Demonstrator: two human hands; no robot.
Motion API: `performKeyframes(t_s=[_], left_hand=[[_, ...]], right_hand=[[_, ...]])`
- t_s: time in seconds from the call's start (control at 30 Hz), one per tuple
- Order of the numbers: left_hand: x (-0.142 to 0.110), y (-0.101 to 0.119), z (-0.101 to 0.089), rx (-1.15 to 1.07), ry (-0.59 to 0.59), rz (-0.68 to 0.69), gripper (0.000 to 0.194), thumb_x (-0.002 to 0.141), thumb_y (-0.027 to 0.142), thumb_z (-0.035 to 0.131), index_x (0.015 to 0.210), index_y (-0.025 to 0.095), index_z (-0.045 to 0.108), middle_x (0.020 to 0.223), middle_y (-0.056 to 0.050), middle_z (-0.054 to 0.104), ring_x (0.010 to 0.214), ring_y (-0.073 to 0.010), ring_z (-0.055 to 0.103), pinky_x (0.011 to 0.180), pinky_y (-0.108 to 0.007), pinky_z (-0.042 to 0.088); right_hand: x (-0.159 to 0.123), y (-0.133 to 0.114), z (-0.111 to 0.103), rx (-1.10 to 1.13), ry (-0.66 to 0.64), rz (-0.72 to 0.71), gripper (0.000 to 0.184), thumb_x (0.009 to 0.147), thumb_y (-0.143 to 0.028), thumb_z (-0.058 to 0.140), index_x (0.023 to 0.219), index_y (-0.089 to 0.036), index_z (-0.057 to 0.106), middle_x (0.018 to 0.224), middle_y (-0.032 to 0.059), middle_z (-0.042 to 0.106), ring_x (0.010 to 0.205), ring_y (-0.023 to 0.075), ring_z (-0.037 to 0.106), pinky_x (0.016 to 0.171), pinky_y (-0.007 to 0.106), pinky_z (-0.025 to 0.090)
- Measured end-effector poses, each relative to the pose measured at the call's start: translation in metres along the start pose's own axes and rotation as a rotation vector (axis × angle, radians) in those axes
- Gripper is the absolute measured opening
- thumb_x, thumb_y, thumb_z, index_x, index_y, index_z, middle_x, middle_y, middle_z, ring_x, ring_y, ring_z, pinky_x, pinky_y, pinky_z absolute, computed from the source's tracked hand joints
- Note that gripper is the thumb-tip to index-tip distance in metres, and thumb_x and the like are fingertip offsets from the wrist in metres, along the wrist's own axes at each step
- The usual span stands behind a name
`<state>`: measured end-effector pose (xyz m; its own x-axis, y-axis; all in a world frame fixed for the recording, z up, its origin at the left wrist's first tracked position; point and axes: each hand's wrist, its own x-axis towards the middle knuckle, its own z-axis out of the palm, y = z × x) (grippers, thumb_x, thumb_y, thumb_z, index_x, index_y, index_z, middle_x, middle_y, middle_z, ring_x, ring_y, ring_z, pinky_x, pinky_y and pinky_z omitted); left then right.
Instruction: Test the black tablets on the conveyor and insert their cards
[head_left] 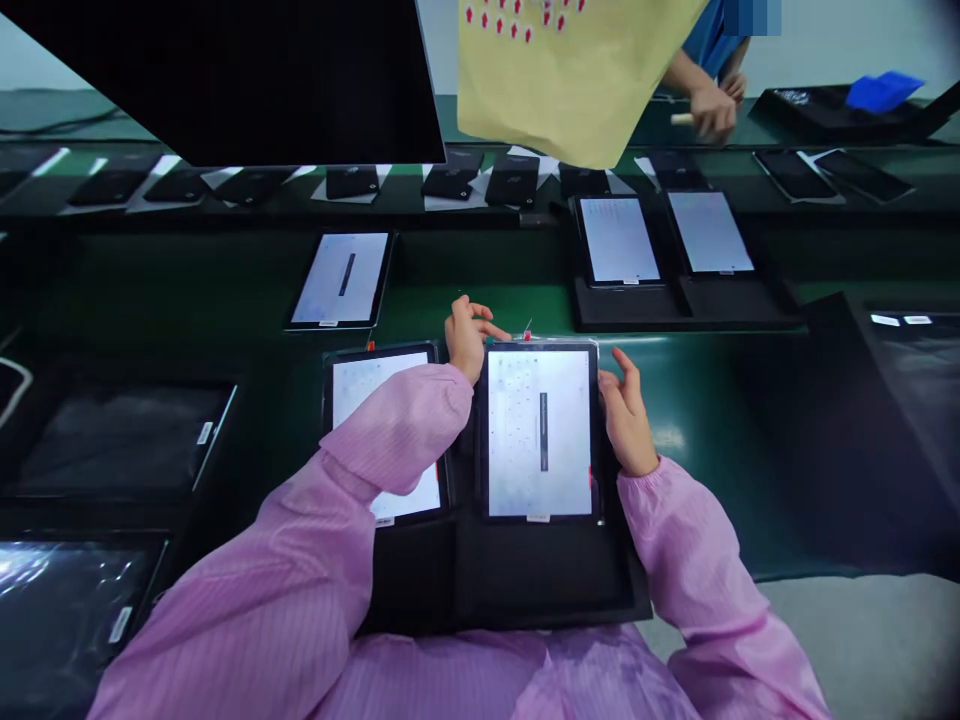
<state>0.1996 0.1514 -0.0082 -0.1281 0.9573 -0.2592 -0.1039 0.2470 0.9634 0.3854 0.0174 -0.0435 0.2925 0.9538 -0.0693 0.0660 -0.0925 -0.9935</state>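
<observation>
A tablet (537, 432) with a lit white screen lies on a black mat (525, 585) in front of me. My left hand (466, 335) rests at its top left corner, fingers curled in a pinch on the tablet's edge or film. My right hand (626, 412) lies against the tablet's right edge with fingers spread. A second lit tablet (358, 385) lies just left, partly under my pink left sleeve.
Another lit tablet (341, 278) lies further back on the green bench (697, 390). Two more lit tablets (619, 240) sit on a black tray at back right. Dark phones (511, 180) line the far belt. Bagged tablets (120, 435) are stacked left. Another person's hand (711, 108) works opposite.
</observation>
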Motion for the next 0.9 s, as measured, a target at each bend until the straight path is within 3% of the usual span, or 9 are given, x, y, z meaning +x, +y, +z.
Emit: performKeyframes(t_s=[0.13, 0.27, 0.4, 0.47, 0.53, 0.63, 0.7, 0.8, 0.9], left_hand=[[0.023, 0.007, 0.005, 0.051, 0.039, 0.084, 0.044, 0.094, 0.046, 0.018, 0.069, 0.02, 0.044, 0.047, -0.002, 0.06, 0.042, -0.0111, 0.052, 0.048, -0.021, 0.035], [0.033, 0.002, 0.014, 0.163, 0.028, 0.153, 0.047, 0.096, 0.042, 0.011, 0.071, 0.021, 0.044, 0.054, -0.004, 0.064, 0.046, -0.0128, 0.054, 0.051, -0.024, 0.04], [0.027, 0.007, 0.007, 0.353, -0.023, 0.263, 0.043, 0.097, 0.04, 0.024, 0.075, 0.019, 0.055, 0.072, -0.008, 0.071, 0.072, -0.0184, 0.066, 0.074, -0.031, 0.049], [0.013, 0.016, -0.018, 0.433, -0.048, 0.356, 0.026, 0.093, 0.034, 0.042, 0.086, 0.019, 0.062, 0.102, -0.008, 0.074, 0.101, -0.0212, 0.065, 0.096, -0.036, 0.044], [-0.009, 0.022, -0.058, 0.59, -0.039, 0.55, 0.021, 0.09, 0.027, 0.049, 0.103, 0.02, 0.064, 0.132, -0.007, 0.062, 0.129, -0.0219, 0.051, 0.114, -0.039, 0.029], [-0.051, 0.015, -0.122, 1.065, 0.022, 0.953, 0.031, 0.091, 0.026, 0.046, 0.114, 0.02, 0.065, 0.147, -0.01, 0.049, 0.14, -0.0279, 0.038, 0.12, -0.051, 0.015], [-0.076, 0.001, -0.153, 1.297, 0.012, 1.042, 0.034, 0.09, 0.027, 0.047, 0.117, 0.023, 0.066, 0.149, -0.011, 0.047, 0.139, -0.0328, 0.038, 0.117, -0.059, 0.014], [-0.098, -0.022, -0.172, 1.46, -0.088, 1.021, 0.04, 0.091, 0.031, 0.048, 0.128, 0.029, 0.061, 0.153, -0.011, 0.042, 0.14, -0.0361, 0.038, 0.116, -0.063, 0.011], [-0.103, -0.033, -0.17, 1.491, -0.164, 1.008, 0.045, 0.092, 0.036, 0.047, 0.135, 0.029, 0.057, 0.155, -0.012, 0.039, 0.141, -0.0358, 0.037, 0.117, -0.062, 0.008]], right_hand=[[0.033, -0.005, 0.016, -0.26, -0.015, -0.251, 0.087, 0.087, -0.051, 0.054, 0.15, -0.014, 0.006, 0.109, 0.0121, 0.06, 0.097, 0.0218, 0.062, 0.09, 0.04, 0.05], [0.043, -0.002, 0.014, -0.441, -0.02, -0.297, 0.116, 0.072, -0.059, 0.071, 0.151, -0.014, 0.0, 0.123, 0.019, 0.054, 0.112, 0.0287, 0.059, 0.096, 0.045, 0.048], [0.041, 0.006, -0.008, -0.555, 0.081, -0.362, 0.102, 0.078, -0.057, 0.067, 0.151, -0.015, 0.009, 0.137, 0.0211, 0.048, 0.127, 0.03, 0.05, 0.106, 0.05, 0.041], [0.036, 0.01, -0.021, -0.678, 0.126, -0.445, 0.086, 0.084, -0.056, 0.06, 0.15, -0.017, 0.021, 0.143, 0.0204, 0.044, 0.134, 0.0311, 0.043, 0.11, 0.053, 0.036], [0.027, 0.015, -0.029, -0.81, 0.117, -0.518, 0.071, 0.089, -0.054, 0.054, 0.146, -0.018, 0.033, 0.146, 0.0191, 0.043, 0.139, 0.0326, 0.038, 0.112, 0.055, 0.032], [0.016, 0.021, -0.028, -0.966, 0.076, -0.574, 0.057, 0.094, -0.05, 0.047, 0.142, -0.02, 0.044, 0.151, 0.017, 0.04, 0.144, 0.0344, 0.03, 0.114, 0.059, 0.026], [0.013, 0.023, -0.02, -1.038, 0.081, -0.594, 0.054, 0.095, -0.049, 0.045, 0.142, -0.022, 0.045, 0.155, 0.0151, 0.035, 0.145, 0.0349, 0.027, 0.115, 0.061, 0.023], [0.01, 0.021, -0.003, -1.126, 0.127, -0.617, 0.056, 0.095, -0.05, 0.045, 0.144, -0.022, 0.043, 0.157, 0.0156, 0.033, 0.147, 0.0364, 0.024, 0.116, 0.064, 0.017], [0.002, 0.016, 0.015, -1.162, 0.057, -0.666, 0.061, 0.094, -0.053, 0.045, 0.146, -0.021, 0.04, 0.157, 0.0164, 0.032, 0.148, 0.0368, 0.021, 0.116, 0.065, 0.014]])
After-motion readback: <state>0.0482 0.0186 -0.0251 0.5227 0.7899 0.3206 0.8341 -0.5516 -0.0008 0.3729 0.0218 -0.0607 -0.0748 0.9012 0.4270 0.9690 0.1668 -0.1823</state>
